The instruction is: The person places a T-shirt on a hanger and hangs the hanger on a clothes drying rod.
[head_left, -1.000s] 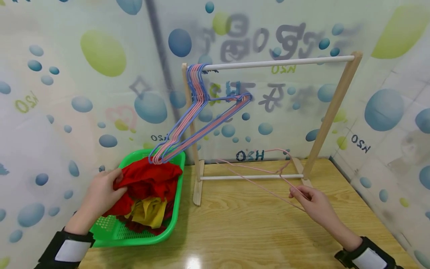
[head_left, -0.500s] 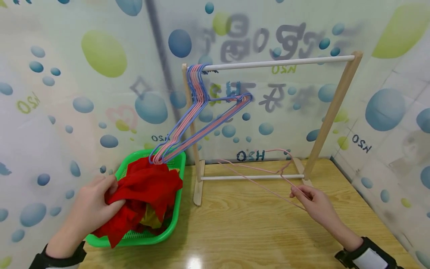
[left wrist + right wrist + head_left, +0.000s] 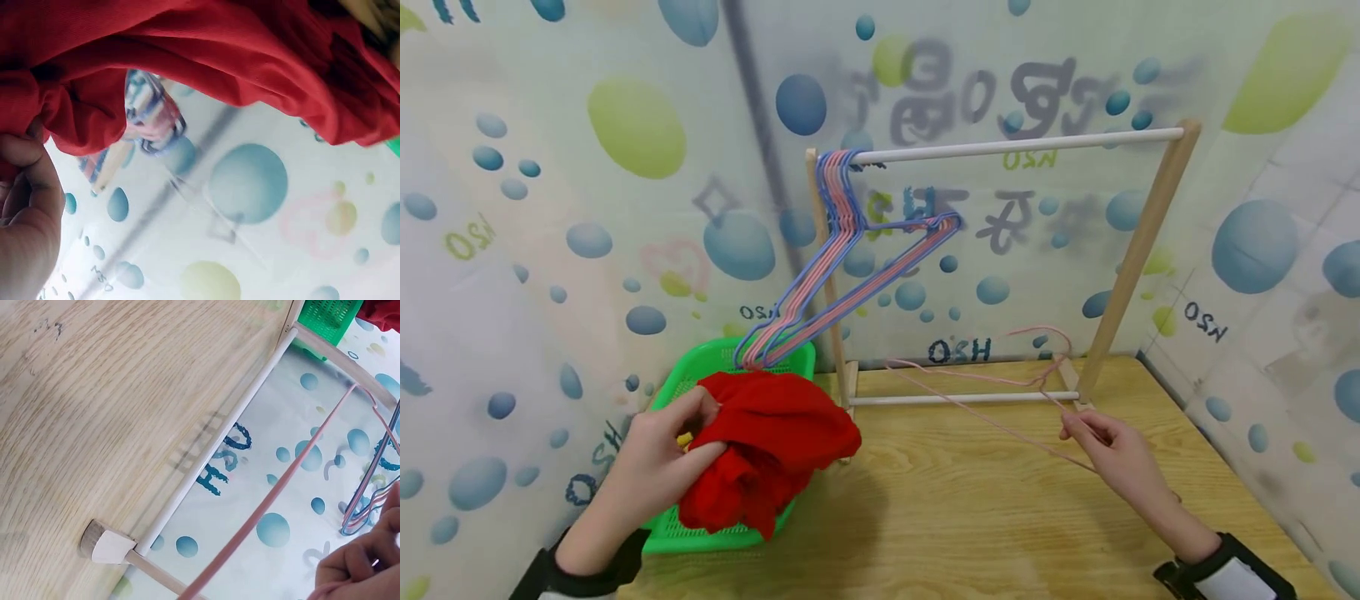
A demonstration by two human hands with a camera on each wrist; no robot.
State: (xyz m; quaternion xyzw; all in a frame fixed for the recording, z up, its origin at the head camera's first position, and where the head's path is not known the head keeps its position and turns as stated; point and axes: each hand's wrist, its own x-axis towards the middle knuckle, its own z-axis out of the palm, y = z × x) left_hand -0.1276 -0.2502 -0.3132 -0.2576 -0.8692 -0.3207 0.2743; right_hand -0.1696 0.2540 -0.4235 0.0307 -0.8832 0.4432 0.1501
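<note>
And here's the red cloth (image 3: pixel 778 446), bunched and drooping over the right side of the basket, its far end jutting out above the table. The left hand (image 3: pixel 662 458) pinches it by the near edge, thumb on one side, fingers on the other. A firm hold on that edge looks wise, lifting high enough that the dangling folds clear the rim of the green basket (image 3: pixel 700 544) below.

Over to the right hand (image 3: pixel 1112 454): thumb and fingers nip the pink hanger (image 3: pixel 255 514) along one arm, hook tipped up and away, well apart from the cloth. I'd hold that wire steady and level, and let the bundle fall loose so its opening shows; in these folds I can't pick one out.

Just above the cloth, tips of the hanging blue and pink hangers (image 3: pixel 847 218) dip low, so skirting them seems sensible. They crowd the left end of the white rail (image 3: pixel 1015 147).
</note>
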